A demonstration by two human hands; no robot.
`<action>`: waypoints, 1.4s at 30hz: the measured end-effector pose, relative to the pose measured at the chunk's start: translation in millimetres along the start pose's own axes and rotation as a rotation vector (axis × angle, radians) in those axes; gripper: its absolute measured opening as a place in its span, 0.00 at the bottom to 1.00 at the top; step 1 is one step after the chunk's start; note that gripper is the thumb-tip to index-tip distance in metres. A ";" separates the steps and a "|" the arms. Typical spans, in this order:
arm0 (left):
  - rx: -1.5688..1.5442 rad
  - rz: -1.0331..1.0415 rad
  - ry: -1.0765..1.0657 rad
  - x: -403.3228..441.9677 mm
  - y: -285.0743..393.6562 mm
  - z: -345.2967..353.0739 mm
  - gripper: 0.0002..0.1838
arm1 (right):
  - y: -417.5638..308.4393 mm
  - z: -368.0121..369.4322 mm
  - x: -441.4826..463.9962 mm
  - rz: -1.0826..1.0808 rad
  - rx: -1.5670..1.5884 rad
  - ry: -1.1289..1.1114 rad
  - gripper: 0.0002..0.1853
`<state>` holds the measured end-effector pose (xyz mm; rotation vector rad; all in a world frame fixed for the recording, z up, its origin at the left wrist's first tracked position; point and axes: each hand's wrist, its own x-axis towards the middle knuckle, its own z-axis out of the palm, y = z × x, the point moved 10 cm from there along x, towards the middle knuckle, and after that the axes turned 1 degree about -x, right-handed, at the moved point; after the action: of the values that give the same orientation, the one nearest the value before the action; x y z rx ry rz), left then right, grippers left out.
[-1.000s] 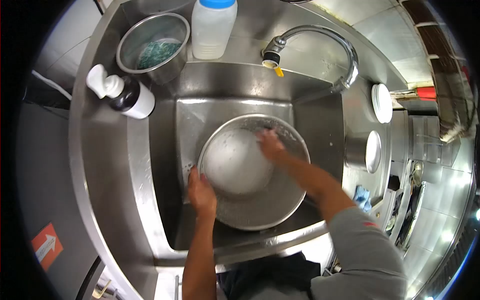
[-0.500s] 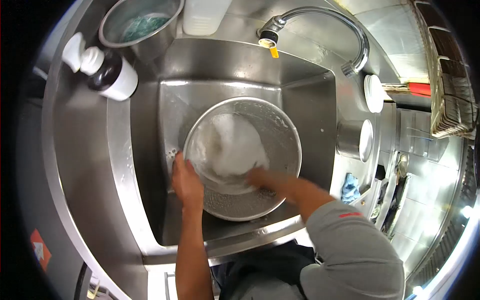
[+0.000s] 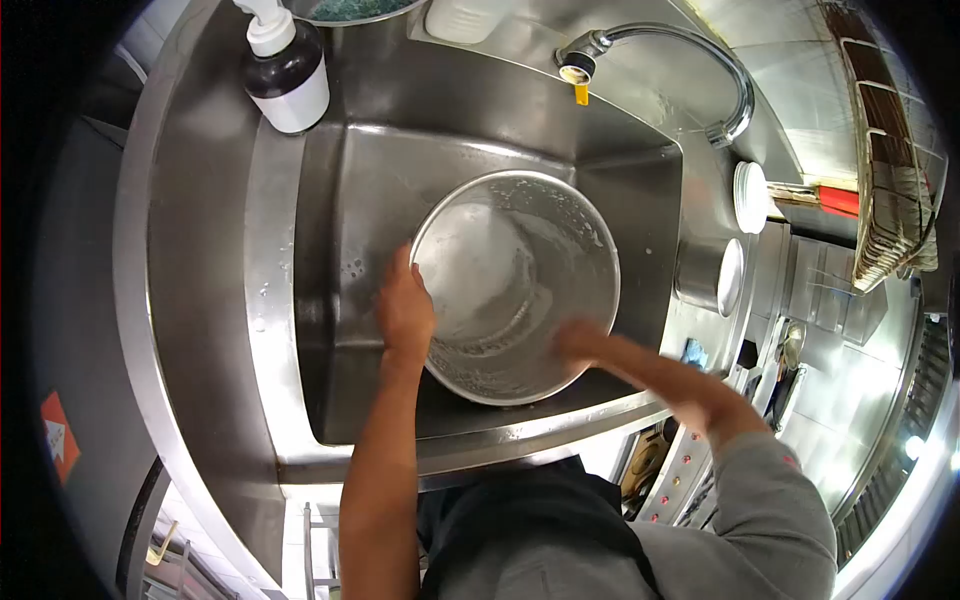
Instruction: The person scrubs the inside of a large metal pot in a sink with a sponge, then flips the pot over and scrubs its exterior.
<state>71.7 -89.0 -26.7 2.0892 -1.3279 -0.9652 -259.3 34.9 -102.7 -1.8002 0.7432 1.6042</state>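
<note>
- Pinching the left rim of a round steel mixing bowl (image 3: pixel 475 255), the person's left hand (image 3: pixel 405 308) reaches over the sink basin (image 3: pixel 395 165).
- The bowl sits inside the sink basin, whitish suds streaking its inner wall.
- Toward the sink's front right, the right hand (image 3: pixel 580 345) is a blur within the bowl; whether its fingers are spread or pressed together cannot be told.
- A pump bottle (image 3: pixel 295 95) stands at the sink's far left.
- A gooseneck faucet (image 3: pixel 655 30) arches behind the sink.
</note>
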 end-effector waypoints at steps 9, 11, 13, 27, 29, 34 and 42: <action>-0.021 0.001 0.051 -2.5 0.9 -0.7 0.19 | -63.8 -35.9 -38.1 -0.462 0.541 0.097 0.27; -0.029 -0.002 0.034 -1.4 4.7 -2.6 0.20 | -11.3 -39.4 -44.5 -0.162 0.190 -0.054 0.26; 0.037 -0.005 -0.046 -2.3 7.5 2.6 0.20 | 67.2 -75.5 -29.5 0.248 -0.323 0.511 0.26; -0.010 0.094 -0.032 26.2 20.8 -19.9 0.18 | -134.2 -82.8 -60.0 -0.387 0.663 0.482 0.30; -0.032 0.073 -0.072 40.9 19.8 -18.4 0.17 | -44.1 -34.0 -45.1 -0.098 0.241 0.363 0.25; 0.046 0.332 -0.163 78.1 51.6 2.9 0.19 | 33.3 -93.9 -71.4 0.327 -0.408 0.559 0.18; 0.070 0.312 -0.219 78.9 50.5 -2.9 0.19 | -44.5 -67.1 -15.1 -0.039 0.091 0.296 0.19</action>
<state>67.3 -181.6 -13.1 1.7897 -1.7587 -1.0420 -183.8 13.8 -79.0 -1.9949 0.8915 1.2717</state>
